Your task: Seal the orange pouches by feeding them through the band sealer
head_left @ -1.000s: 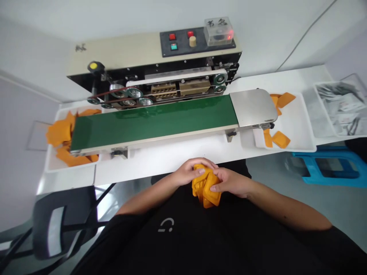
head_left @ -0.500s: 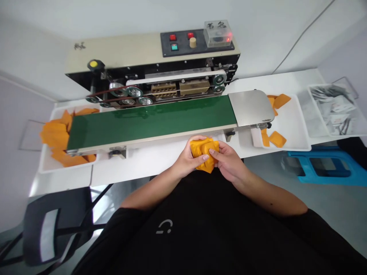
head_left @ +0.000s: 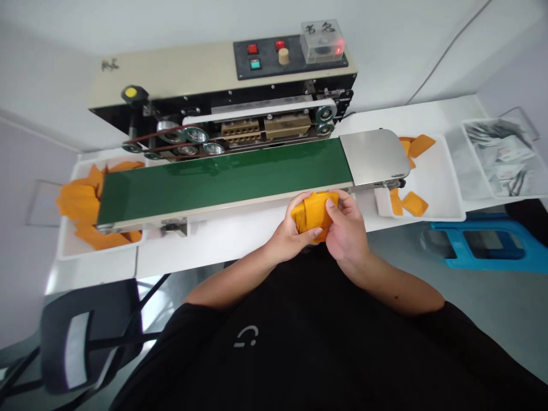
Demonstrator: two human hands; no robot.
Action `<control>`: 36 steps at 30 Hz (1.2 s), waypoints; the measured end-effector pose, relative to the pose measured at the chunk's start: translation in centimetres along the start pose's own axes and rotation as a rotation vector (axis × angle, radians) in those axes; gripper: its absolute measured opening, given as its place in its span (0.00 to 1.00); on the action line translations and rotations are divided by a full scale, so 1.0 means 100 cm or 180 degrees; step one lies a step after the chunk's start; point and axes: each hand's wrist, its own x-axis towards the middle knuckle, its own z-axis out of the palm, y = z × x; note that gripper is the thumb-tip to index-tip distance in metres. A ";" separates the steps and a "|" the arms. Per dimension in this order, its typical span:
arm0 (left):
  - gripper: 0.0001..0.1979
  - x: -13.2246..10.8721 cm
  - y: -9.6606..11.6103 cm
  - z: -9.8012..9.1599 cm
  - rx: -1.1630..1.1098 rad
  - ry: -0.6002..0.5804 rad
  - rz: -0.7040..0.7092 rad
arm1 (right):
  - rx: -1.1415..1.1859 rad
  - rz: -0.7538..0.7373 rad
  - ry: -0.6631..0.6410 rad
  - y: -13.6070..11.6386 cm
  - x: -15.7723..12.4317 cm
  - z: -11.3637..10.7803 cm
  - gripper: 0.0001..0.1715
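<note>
Both hands grip a stack of orange packets [head_left: 315, 212] just in front of the conveyor's near edge. My left hand [head_left: 295, 234] is closed round its left side, thumb across the lower front. On the right side, my right hand [head_left: 346, 225] pinches it with the thumb on the front face. Whether it is one packet or several is hard to see, as the fingers hide the back. Behind it runs the green conveyor belt [head_left: 222, 177] of a band sealing machine [head_left: 171, 80], with a metal end plate [head_left: 377, 155] at its right.
A white tray [head_left: 445, 194] at right holds a few orange packets [head_left: 415, 204]. At left another white tray [head_left: 68, 245] carries a heap of orange packets [head_left: 79, 202]. A clear bin [head_left: 475, 171] contains small sachets. A blue stool [head_left: 458, 251] and a black chair [head_left: 51, 342] flank me.
Both hands have moved slightly up and right with the orange packets, closer to the conveyor. The right thumb has shifted up, and a flatter, broader orange face now shows.
</note>
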 end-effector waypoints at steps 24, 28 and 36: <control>0.42 -0.002 0.005 -0.007 -0.0614 0.0717 -0.0546 | -0.0485 -0.0400 -0.0164 -0.024 0.020 -0.012 0.27; 0.40 -0.008 -0.001 -0.014 -0.0697 0.0768 -0.0606 | -0.0695 -0.0268 -0.0249 -0.046 0.047 -0.035 0.31; 0.39 -0.020 -0.009 -0.025 -0.0729 0.0916 -0.0657 | -0.1442 -0.0166 -0.0404 -0.100 0.126 -0.056 0.25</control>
